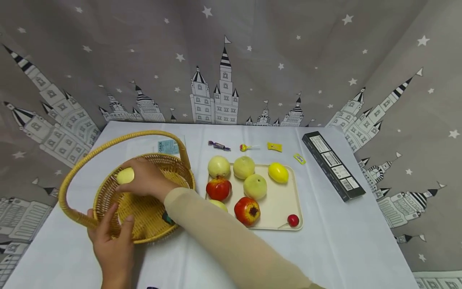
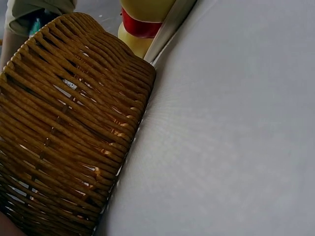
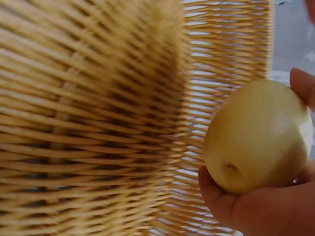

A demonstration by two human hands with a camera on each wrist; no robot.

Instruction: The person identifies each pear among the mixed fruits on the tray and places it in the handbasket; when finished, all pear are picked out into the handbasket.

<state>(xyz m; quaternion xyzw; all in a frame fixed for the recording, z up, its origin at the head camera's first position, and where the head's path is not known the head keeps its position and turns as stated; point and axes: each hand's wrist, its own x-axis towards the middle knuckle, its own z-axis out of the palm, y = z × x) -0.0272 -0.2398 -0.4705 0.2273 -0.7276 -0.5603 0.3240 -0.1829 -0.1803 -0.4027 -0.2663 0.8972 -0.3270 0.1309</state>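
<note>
In the head view, my right hand (image 1: 146, 178) reaches over the wicker basket (image 1: 140, 208) and holds a round, pale yellow fruit (image 1: 125, 176). The right wrist view shows thumb and fingers around this fruit (image 3: 258, 137), its small dimple facing the camera, above the woven inside of the basket (image 3: 88, 123). My left hand (image 1: 113, 245) grips the basket's near-left rim by the foot of the tall arched handle (image 1: 70, 176). Mostly the outer weave of the basket (image 2: 74, 123) fills the left wrist view, where the left hand is almost wholly hidden.
A cream tray (image 1: 278, 204) holds several pale fruits (image 1: 255, 186), two red pomegranates (image 1: 247, 211), a lemon (image 1: 278, 172) and a cherry (image 1: 292, 220). Behind it lie wrapped sweets (image 1: 274, 147) and a lollipop (image 1: 249, 147). A long black box (image 1: 333, 166) is at right.
</note>
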